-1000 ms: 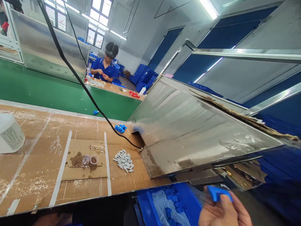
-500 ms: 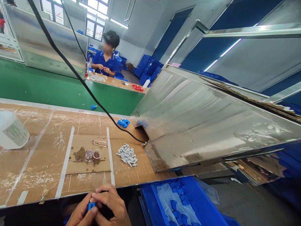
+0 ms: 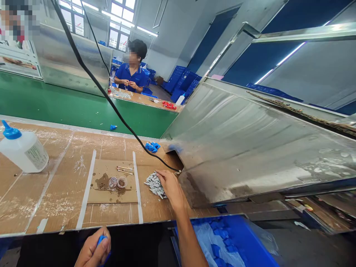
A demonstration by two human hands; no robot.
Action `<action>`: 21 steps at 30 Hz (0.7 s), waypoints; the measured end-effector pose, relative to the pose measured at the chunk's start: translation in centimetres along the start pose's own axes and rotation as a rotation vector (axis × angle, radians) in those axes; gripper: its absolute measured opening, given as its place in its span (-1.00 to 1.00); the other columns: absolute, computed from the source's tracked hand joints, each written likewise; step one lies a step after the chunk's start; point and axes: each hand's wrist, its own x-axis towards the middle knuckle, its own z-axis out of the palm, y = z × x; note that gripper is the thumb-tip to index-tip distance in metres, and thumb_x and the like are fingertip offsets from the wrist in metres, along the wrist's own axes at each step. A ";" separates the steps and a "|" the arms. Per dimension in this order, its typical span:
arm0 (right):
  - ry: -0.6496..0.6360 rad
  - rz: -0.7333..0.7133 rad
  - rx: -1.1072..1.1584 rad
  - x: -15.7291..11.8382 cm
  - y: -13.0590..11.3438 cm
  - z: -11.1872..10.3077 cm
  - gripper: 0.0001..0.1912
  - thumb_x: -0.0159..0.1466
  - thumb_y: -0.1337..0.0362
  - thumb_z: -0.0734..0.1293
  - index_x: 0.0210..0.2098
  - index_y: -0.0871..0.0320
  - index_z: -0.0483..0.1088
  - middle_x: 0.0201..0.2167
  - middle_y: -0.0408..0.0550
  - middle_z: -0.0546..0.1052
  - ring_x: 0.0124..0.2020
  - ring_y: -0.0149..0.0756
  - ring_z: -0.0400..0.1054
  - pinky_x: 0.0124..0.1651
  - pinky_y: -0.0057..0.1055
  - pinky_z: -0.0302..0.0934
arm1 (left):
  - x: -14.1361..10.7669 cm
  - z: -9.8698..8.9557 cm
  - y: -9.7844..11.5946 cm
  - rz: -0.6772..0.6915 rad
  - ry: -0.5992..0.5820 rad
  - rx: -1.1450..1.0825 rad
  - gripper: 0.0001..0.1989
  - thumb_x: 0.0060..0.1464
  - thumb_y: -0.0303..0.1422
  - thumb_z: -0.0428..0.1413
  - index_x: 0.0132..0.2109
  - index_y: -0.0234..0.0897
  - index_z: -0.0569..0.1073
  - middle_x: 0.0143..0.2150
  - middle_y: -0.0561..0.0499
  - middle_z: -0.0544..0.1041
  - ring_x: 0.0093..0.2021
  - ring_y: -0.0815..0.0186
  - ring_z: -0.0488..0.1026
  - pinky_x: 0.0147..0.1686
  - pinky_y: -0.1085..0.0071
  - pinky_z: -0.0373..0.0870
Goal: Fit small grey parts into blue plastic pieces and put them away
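Observation:
Below the table's front edge, my left hand (image 3: 96,246) is closed around a small blue plastic part (image 3: 101,240), only partly showing between the fingers. My right hand (image 3: 168,184) reaches over the table to a pile of small grey pieces (image 3: 154,184). Its fingertips are drawn together at the pile's upper right edge; whether a piece is between them is hidden. To the left of the pile, two small round cups (image 3: 122,182) with dark liquid stand on a wet cardboard sheet (image 3: 111,199). Several cotton swabs (image 3: 125,170) lie just behind them.
A white bottle with a blue nozzle (image 3: 23,152) stands at the left. Blue parts (image 3: 152,147) lie near a black cable (image 3: 122,118). A metal panel (image 3: 236,148) rises on the right, above a blue bin (image 3: 250,241). Across the green surface (image 3: 69,102), a co-worker (image 3: 133,76) sits.
My right hand has left the blue part and moved up and right to the grey pile. The left hand keeps the part. The view has shifted slightly.

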 end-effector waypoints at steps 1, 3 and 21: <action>-0.020 0.007 -0.018 0.1 0.1 0.2 -0.73 0.32 0.26 0.27 -0.16 0.15 0.61 -0.17 0.09 0.63 -0.11 -0.10 0.47 0.06 -0.19 0.27 | 0.1 -0.1 0.3 -0.039 -0.029 -0.145 -0.42 0.11 0.24 0.04 -0.42 -0.23 0.34 -0.54 0.13 0.21 -0.58 0.43 -0.03 -0.55 0.43 -0.11; -0.050 0.028 -0.047 0.2 0.2 0.4 -0.74 0.31 0.27 0.28 -0.17 0.17 0.61 -0.18 0.09 0.64 -0.12 -0.09 0.48 0.04 -0.20 0.27 | 0.3 -0.1 1.2 -0.087 -0.074 -0.401 -0.45 0.14 0.20 0.04 -0.36 -0.25 0.40 -0.49 0.12 0.29 -0.61 0.48 -0.05 -0.57 0.45 -0.12; 0.046 0.379 1.112 -3.7 -4.7 -0.3 -0.56 0.02 0.00 0.59 -0.21 0.13 0.55 -0.29 -0.05 0.63 -0.34 -0.32 0.53 -0.21 -0.36 0.48 | 0.5 -0.4 4.4 0.042 0.048 -0.307 -0.70 -0.02 -0.25 0.42 -0.13 -0.22 0.63 -0.23 0.01 0.55 -0.46 0.43 0.44 -0.39 0.47 0.38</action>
